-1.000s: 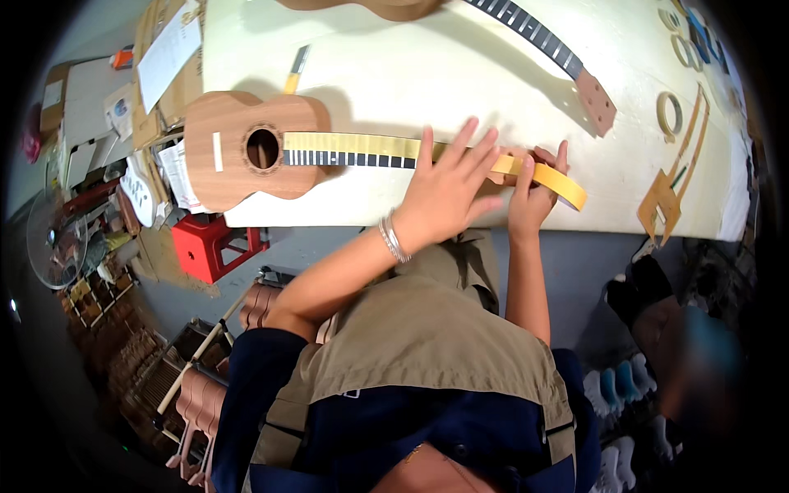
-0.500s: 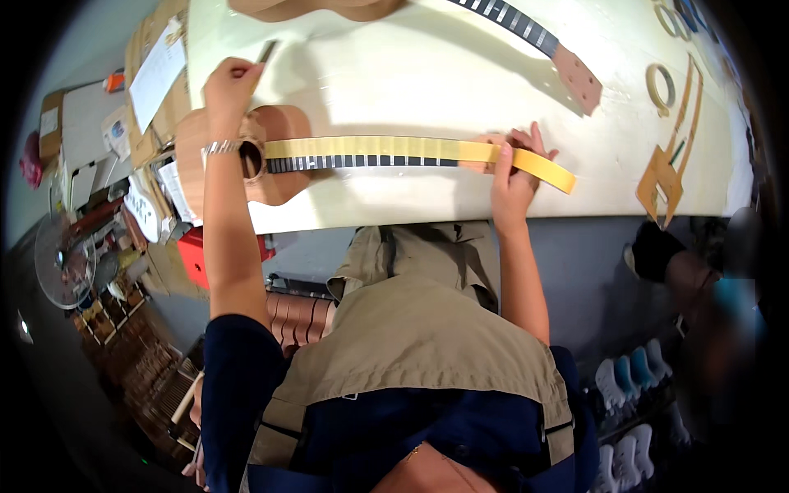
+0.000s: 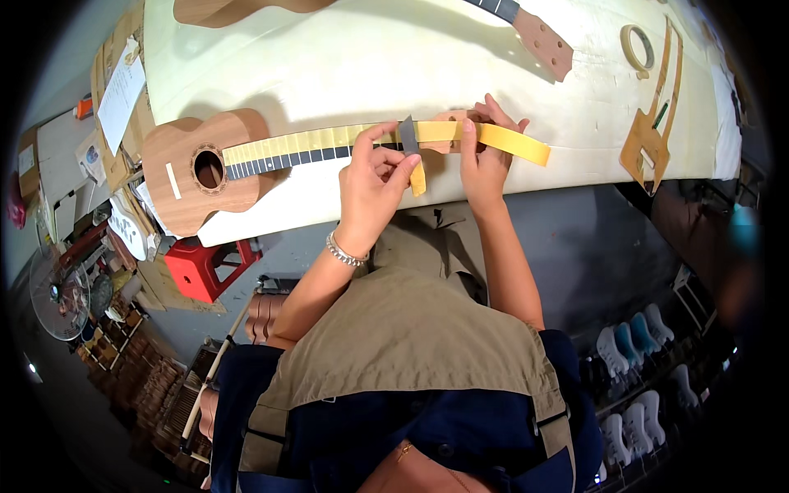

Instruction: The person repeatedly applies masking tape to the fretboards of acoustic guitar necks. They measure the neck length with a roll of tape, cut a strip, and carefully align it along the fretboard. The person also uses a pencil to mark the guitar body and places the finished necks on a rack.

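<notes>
Carrying it all, a cream-white flat worktop [image 3: 353, 74] gives the instrument full support, prob. why it's laid face up there. A brown wooden ukulele w/ round soundhole [image 3: 238, 135] lies near the front edge, body left, headstock right, neck in easy reach of both hands. A second brown wooden ukulele [image 3: 238, 11] lies at the far side, cut off by the frame, prob. parked clear. A flat tan paddle-shaped tool w/ two long prongs [image 3: 649, 141] lies far right, no hand on it. A yellow tape strip [image 3: 283, 145] runs along the fretboard's far side, frets showing thru; its right end curves free past the headstock. The right hand [image 3: 485, 164] pinches it, thumb on top, other fingers fanned beyond, prob. for tension. The left hand [image 3: 371, 185] is in a thumb-to-finger pinch, index out to the tape, prob. to steady it. A beige tape ring [image 3: 628, 51] lies aside, far right. Smallest, pinched in the left hand: a slim knife w/ grey blade & yellow handle [image 3: 409, 136], blade crossing the tape; contact unclear.
</notes>
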A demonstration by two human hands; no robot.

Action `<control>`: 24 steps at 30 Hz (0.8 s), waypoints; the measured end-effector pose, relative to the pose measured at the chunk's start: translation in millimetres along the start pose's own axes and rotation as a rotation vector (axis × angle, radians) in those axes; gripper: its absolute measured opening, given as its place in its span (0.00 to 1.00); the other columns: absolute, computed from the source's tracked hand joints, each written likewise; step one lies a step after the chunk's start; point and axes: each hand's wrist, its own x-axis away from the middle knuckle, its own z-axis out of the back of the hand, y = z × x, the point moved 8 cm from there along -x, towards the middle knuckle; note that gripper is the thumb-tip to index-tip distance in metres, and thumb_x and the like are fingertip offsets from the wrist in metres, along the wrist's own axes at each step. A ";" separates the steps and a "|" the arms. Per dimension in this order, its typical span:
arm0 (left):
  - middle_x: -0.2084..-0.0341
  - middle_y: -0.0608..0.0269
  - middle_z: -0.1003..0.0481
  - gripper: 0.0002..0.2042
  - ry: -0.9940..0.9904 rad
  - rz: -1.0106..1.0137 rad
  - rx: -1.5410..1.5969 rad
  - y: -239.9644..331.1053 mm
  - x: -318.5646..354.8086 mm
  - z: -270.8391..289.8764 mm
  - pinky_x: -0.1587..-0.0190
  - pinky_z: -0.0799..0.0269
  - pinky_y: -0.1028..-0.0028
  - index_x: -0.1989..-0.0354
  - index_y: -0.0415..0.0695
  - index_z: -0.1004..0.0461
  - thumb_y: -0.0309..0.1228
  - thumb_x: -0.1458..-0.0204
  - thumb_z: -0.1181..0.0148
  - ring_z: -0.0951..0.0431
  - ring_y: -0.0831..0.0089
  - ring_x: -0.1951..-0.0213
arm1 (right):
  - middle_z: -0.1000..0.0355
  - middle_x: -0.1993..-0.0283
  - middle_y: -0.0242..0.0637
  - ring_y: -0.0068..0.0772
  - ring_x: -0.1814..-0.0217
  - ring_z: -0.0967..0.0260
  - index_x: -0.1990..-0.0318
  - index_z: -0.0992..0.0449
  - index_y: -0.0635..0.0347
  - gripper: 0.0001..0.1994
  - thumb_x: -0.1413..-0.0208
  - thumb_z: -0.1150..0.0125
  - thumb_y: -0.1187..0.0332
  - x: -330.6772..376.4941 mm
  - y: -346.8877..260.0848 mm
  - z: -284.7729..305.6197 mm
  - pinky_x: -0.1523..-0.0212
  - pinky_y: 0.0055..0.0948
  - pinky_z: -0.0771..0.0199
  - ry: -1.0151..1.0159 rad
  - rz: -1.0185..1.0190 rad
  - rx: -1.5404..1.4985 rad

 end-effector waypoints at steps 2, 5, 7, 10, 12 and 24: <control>0.77 0.66 0.25 0.20 -0.037 -0.021 -0.030 2.1 -2.7 -1.6 0.74 0.28 0.84 0.47 0.36 0.33 0.23 0.49 0.39 0.27 0.85 0.76 | 0.32 0.54 0.32 0.34 0.46 0.40 0.41 0.39 0.56 0.21 0.43 0.48 0.66 0.5 0.3 -0.6 0.32 0.53 0.74 0.001 -0.001 -0.001; 0.78 0.67 0.25 0.23 -0.069 -0.059 -0.081 0.3 -6.8 -2.7 0.74 0.29 0.84 0.44 0.39 0.34 0.24 0.49 0.39 0.28 0.86 0.77 | 0.32 0.54 0.32 0.34 0.46 0.40 0.41 0.38 0.56 0.21 0.43 0.47 0.66 0.4 1.1 -0.2 0.32 0.53 0.74 0.009 -0.003 -0.004; 0.78 0.67 0.25 0.23 -0.075 -0.057 -0.104 0.2 -7.7 -3.8 0.74 0.29 0.84 0.43 0.40 0.34 0.24 0.49 0.38 0.28 0.87 0.77 | 0.33 0.54 0.32 0.34 0.46 0.40 0.42 0.38 0.56 0.21 0.43 0.47 0.67 0.4 1.2 0.5 0.32 0.53 0.74 0.010 0.007 -0.004; 0.79 0.68 0.26 0.22 -0.065 -0.023 -0.126 2.3 -8.1 -3.6 0.75 0.31 0.85 0.44 0.40 0.32 0.23 0.49 0.39 0.30 0.88 0.77 | 0.32 0.53 0.32 0.35 0.44 0.39 0.41 0.38 0.56 0.22 0.44 0.47 0.67 0.3 0.6 0.3 0.32 0.53 0.73 0.004 0.009 0.035; 0.80 0.69 0.27 0.22 -0.047 -0.016 -0.141 0.8 -7.8 -3.1 0.75 0.32 0.85 0.44 0.40 0.32 0.23 0.49 0.39 0.31 0.88 0.78 | 0.30 0.52 0.32 0.33 0.44 0.37 0.42 0.37 0.57 0.20 0.41 0.50 0.65 6.2 -29.0 4.0 0.31 0.51 0.74 -0.036 0.184 0.054; 0.73 0.61 0.23 0.23 -0.008 -0.834 -0.699 12.8 20.9 26.4 0.69 0.27 0.75 0.54 0.42 0.26 0.28 0.62 0.29 0.22 0.70 0.71 | 0.33 0.48 0.48 0.40 0.47 0.31 0.34 0.56 0.62 0.36 0.51 0.51 0.88 9.1 -59.8 19.8 0.46 0.32 0.32 0.006 -0.118 -0.873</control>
